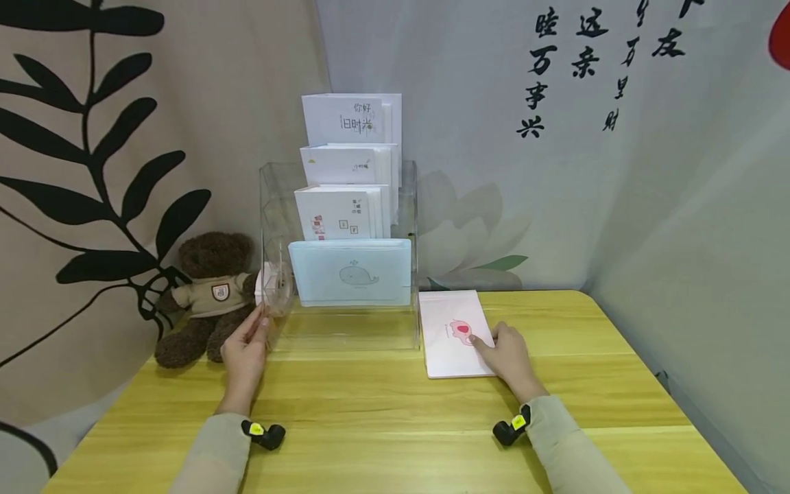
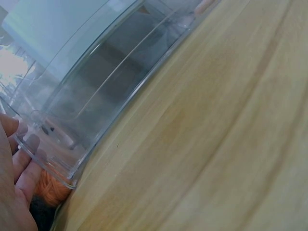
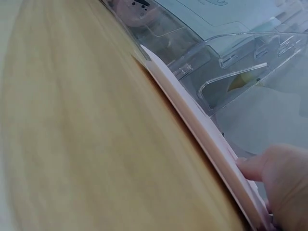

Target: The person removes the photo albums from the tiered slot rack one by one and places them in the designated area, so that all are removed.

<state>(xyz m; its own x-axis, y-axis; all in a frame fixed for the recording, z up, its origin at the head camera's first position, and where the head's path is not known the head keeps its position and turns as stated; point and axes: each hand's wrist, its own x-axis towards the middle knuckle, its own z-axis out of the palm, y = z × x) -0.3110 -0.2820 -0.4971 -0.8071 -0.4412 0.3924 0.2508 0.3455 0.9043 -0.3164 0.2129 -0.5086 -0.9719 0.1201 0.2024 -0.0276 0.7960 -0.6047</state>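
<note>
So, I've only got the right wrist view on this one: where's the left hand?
Observer: The left hand touches the left end of the clear rack.
Operator: And what's printed on the pad that the right hand holds?
Observer: A pink cartoon with a red heart.
Operator: Anything just left of the rack?
Observer: A brown teddy bear, sitting beside it.

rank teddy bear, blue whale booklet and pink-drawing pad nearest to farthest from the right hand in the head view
1. Pink-drawing pad: held in the right hand
2. Blue whale booklet: at the clear rack's front
3. Teddy bear: left of the rack
</note>
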